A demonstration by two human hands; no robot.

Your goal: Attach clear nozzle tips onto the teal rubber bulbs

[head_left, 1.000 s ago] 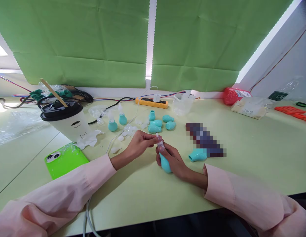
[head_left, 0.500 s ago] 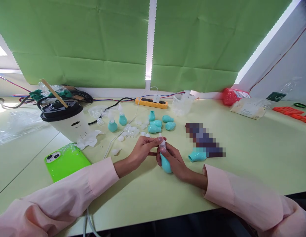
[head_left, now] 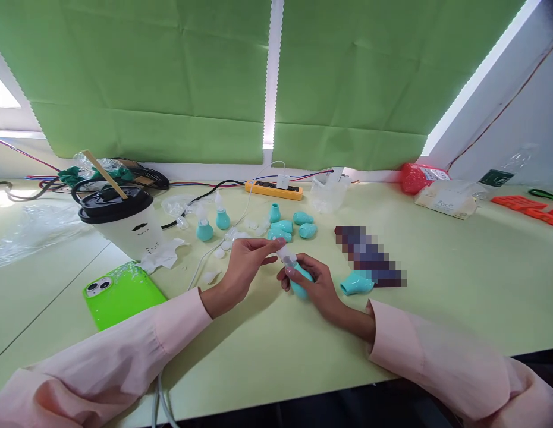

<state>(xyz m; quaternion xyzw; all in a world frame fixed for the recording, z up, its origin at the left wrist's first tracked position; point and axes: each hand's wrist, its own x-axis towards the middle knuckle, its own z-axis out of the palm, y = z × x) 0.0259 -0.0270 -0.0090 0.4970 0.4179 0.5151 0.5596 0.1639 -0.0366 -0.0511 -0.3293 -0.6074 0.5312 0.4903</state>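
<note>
1 teal bulb (head_left: 298, 291) is gripped by the right hand (head_left: 320, 286); at the bulb's upper left, a slanted whitish nozzle (head_left: 285, 255) is pinched by the left hand (head_left: 245, 268).

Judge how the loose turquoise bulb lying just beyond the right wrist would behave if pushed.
The turquoise bulb would likely roll, probably in a curve, since it lies on its side with a rounded body and narrower neck. Its open neck suggests it is hollow, so perhaps light. The glossy surface may feel a little slippery.
</note>
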